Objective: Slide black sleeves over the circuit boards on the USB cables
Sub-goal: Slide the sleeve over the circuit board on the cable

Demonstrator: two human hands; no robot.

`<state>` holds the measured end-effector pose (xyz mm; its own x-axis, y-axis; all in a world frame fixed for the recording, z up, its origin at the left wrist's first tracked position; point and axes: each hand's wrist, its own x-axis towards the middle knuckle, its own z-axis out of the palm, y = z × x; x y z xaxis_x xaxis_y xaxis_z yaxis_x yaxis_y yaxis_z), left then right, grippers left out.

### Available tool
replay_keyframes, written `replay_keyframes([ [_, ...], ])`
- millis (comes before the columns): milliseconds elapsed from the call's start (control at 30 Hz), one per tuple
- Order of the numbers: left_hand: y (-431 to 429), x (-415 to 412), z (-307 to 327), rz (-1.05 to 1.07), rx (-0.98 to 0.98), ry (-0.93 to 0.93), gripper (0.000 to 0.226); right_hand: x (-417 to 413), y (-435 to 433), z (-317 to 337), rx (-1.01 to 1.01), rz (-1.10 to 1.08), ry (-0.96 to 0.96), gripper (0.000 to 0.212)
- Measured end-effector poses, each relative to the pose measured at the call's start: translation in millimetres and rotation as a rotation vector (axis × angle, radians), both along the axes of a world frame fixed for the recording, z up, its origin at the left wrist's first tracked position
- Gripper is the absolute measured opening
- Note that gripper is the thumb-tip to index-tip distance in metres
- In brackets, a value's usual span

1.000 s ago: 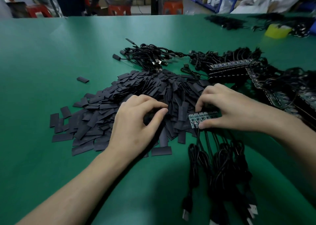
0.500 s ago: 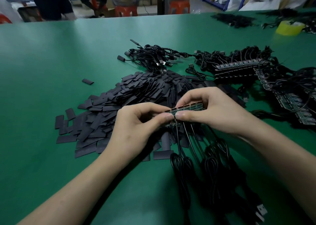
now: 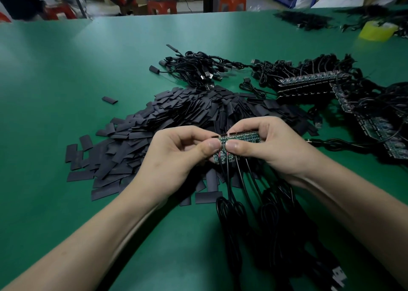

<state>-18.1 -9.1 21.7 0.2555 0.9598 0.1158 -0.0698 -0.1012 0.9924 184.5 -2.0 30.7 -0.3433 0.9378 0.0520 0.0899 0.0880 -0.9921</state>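
Observation:
A green strip of joined circuit boards (image 3: pixel 239 137) is held above the table between both hands. My left hand (image 3: pixel 176 156) pinches its left end with the thumb on top. My right hand (image 3: pixel 271 144) grips the rest of the strip, thumb beside the left thumb. Black USB cables (image 3: pixel 242 204) hang from the boards' lower edge down to the table near me. Under and behind my hands spreads a big pile of flat black sleeves (image 3: pixel 154 131).
The green table (image 3: pixel 66 74) carries a tangle of finished cables (image 3: pixel 198 69) at the back, more board strips with cables (image 3: pixel 315 83) at the right, one stray sleeve (image 3: pixel 109 100) to the left and a yellow tape roll (image 3: pixel 377 30) far right.
My right hand lifted the board strip off the sleeve pile toward me. My left hand left the sleeves and came over to pinch the strip's left end.

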Motion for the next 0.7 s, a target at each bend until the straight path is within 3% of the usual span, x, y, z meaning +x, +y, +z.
replay_keyframes([
  [533,-1.2,-0.3,-1.3,-0.044,-0.11,-0.043,0.017,1.4,2.1,-11.1,-0.153,0.068,0.157,0.013],
  [700,0.6,1.0,-1.5,-0.06,-0.134,-0.141,0.021,-0.7,2.0,-10.1,-0.232,0.153,0.301,0.011],
])
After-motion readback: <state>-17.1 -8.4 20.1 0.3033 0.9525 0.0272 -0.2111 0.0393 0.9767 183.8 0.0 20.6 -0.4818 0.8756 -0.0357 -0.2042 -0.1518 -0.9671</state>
